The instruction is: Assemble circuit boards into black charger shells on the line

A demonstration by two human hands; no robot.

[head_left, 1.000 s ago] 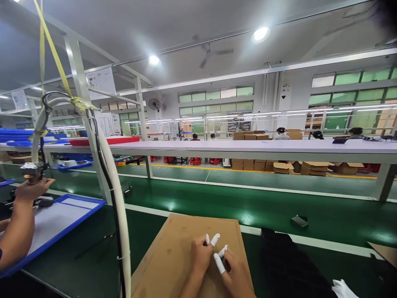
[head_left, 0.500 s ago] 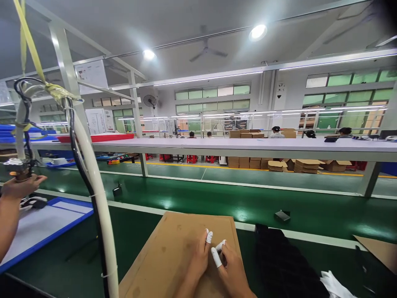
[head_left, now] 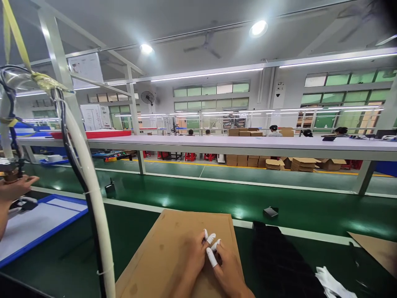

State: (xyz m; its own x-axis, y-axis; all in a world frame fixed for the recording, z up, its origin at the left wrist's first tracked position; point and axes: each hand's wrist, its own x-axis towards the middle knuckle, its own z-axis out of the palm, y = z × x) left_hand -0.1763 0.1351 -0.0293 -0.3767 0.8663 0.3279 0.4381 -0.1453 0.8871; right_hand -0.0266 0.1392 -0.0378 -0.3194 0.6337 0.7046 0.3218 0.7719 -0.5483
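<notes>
My left hand (head_left: 195, 255) and my right hand (head_left: 228, 265) are close together above a brown cardboard sheet (head_left: 155, 256). White finger cots (head_left: 212, 256) cover the thumb and forefinger tips of both hands. The left fingers are curled in, the covered tips nearly meeting. On the right hand, thumb and bent forefinger come toward each other, and the other fingers fold under. The covered tips of the two hands almost touch. Whatever may be pinched between them is too small or hidden to make out.
A black padded mat (head_left: 279, 260) and white gloves (head_left: 333, 281) lie right. Dark small devices (head_left: 271, 212) sit on the green belt (head_left: 192, 196). A thick cable hose (head_left: 93, 198) hangs at left, beside a blue-rimmed tray (head_left: 46, 225) and another person's hand (head_left: 18, 186).
My hands have drawn closer together, the right shifting left toward the left one. A small dark device on the belt has slid left. The view has shifted slightly.
</notes>
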